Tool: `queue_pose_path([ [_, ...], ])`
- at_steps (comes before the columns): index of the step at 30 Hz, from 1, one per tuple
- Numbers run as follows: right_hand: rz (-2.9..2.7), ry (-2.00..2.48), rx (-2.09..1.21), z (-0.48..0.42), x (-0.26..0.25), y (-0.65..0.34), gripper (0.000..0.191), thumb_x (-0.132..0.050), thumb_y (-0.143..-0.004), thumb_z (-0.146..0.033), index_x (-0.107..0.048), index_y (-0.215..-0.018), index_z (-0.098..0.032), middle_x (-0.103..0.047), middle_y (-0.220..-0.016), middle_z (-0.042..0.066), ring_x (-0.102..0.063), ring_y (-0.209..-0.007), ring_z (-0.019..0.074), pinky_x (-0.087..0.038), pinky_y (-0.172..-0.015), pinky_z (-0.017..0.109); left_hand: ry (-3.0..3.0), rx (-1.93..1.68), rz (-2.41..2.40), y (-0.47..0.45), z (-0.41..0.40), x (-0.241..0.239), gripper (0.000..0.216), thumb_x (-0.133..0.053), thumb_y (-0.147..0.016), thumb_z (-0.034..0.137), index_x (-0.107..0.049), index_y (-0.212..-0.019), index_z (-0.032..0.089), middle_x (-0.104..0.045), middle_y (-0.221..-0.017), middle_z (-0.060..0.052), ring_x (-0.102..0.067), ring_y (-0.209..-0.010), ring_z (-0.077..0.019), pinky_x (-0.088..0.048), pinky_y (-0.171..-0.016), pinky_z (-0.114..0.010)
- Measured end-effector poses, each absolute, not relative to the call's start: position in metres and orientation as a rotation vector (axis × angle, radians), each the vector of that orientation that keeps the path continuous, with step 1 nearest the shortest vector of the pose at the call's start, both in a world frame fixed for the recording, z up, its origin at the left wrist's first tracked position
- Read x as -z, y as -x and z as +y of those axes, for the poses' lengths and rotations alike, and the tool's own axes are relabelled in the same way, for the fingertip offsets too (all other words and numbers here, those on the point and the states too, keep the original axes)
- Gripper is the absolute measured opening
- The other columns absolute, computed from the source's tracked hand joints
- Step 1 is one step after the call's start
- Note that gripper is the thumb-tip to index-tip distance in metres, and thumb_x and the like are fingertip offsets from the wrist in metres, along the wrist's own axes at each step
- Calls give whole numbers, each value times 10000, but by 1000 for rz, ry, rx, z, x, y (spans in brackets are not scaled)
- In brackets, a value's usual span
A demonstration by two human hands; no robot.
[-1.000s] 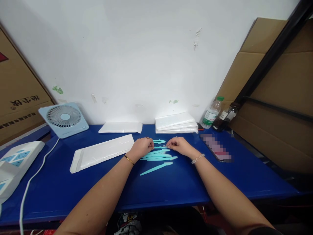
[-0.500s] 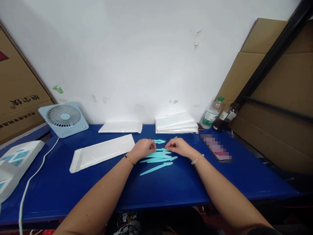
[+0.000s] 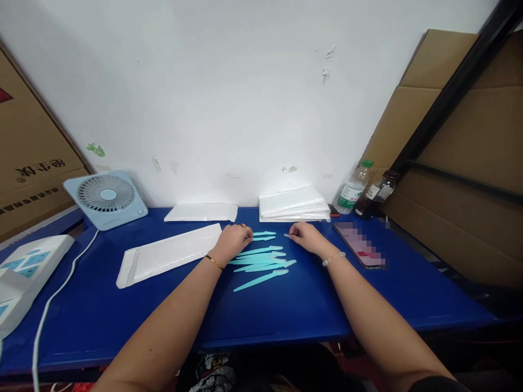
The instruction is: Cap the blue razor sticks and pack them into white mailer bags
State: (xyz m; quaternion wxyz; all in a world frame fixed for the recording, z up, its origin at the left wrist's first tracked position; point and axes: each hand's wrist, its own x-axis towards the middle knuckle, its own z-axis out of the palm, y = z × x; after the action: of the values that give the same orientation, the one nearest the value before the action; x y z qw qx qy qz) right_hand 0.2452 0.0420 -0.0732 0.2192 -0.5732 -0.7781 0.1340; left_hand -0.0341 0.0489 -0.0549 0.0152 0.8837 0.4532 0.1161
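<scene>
Two slim turquoise eyebrow razors stick out to the right from the pinched fingers of my left hand. Their handle ends are hidden by that hand, and whether it grips one or both is unclear. Across a small gap, my right hand pinches a little translucent strip, which looks like a blade cover. Just below both hands, several more turquoise razors lie in a loose, overlapping group on the blue table. The nearest razor lies slightly apart, slanting down to the left.
A white padded mailer lies left of my left hand. Another mailer and a stack of them rest against the wall. A fan stands left; a phone, water bottle and dark bottle sit right.
Both hands have moved slightly away from me and farther apart. A razor that lay between my fingertips now rests uncovered with the group, and the translucent strip shows in my right fingers.
</scene>
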Motion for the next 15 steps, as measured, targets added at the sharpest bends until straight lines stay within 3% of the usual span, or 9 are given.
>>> queue_pose_path([
  [3,-2121,1605,-535,40,73,-246,60,-587,-752,-155,-617,-803,-166,-635,-791,37,-576,-698,146,-433,-644,244,-2841,-307,1345,32,45,50,213,-439,-883,221,-627,-789,186,-665,-814,-41,-599,-719,-160,-371,-654,-266],
  [8,-2128,1607,-645,37,72,-246,232,-601,-748,-177,-612,-980,-181,-628,-739,4,-564,-635,131,-415,-587,227,-2878,-267,1311,30,43,48,230,-416,-894,231,-615,-788,185,-657,-794,-44,-588,-689,-157,-358,-627,-259],
  [12,-2127,1598,-594,34,66,-247,161,-566,-809,-282,-645,-902,-178,-631,-677,10,-560,-605,140,-405,-579,243,-2879,-262,1297,31,43,49,241,-411,-893,232,-615,-775,184,-655,-792,-43,-585,-687,-156,-362,-630,-259],
  [15,-2147,1462,-514,33,62,-252,194,-525,-825,-243,-664,-946,-181,-659,-800,38,-574,-667,142,-430,-638,255,-2864,-271,1293,31,43,49,246,-407,-895,237,-614,-774,184,-656,-794,-43,-587,-698,-155,-365,-640,-260],
])
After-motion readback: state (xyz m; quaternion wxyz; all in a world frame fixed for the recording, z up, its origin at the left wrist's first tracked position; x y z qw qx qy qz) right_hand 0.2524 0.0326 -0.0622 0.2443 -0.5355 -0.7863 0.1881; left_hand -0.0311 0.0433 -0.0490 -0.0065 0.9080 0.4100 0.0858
